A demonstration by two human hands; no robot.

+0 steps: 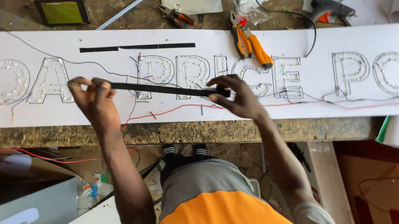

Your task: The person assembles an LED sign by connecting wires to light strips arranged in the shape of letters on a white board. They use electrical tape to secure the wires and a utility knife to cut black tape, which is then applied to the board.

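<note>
Black tape strip stretched between both hands over the white sign board

Left hand [91, 97] and right hand [233, 97] pinch the strip [160, 89] taut above the board [323, 103] — not yet stuck down; letters seem already wired, two strips [137, 47] waiting behind.

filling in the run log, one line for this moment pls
left hand: pinches black tape strip end | right hand: pinches other end | strip: taut above white sign board | orange pliers: on board

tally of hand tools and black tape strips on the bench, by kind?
Pliers: 2, orange-handled and a smaller pair
Glue gun: 1
Black strips: 3, one stretched between left hand and right hand at, two on the white board
Total: 6
</note>
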